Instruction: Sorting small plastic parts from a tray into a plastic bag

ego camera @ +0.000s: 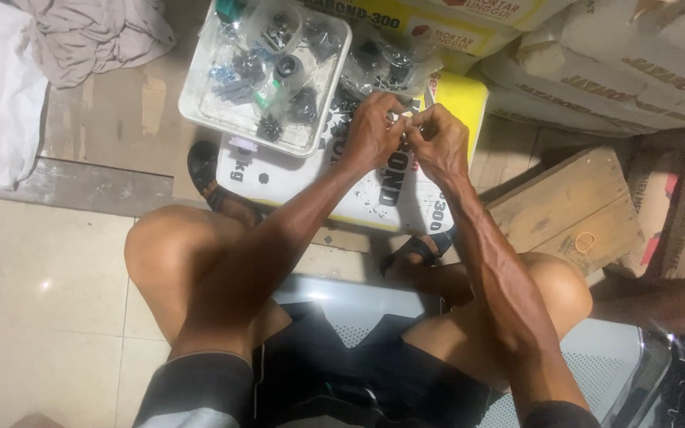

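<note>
My left hand (373, 131) and my right hand (438, 139) meet fingertip to fingertip above a white and yellow sack (295, 178). Both pinch a small clear plastic piece (400, 120) between them; it is too small to tell its exact shape. A clear plastic tray (200, 107) lies just left of my left hand, on the sack's corner. It holds several small black and grey parts and little plastic bags. More clear bags of dark parts (390, 63) lie just beyond my hands.
I sit on a perforated metal seat (596, 357), knees apart, sandalled feet (208, 178) by the sack. Stacked paper sacks (628, 71) fill the far right, a wooden box (572, 210) sits right of my arm, crumpled cloth (81, 36) lies far left.
</note>
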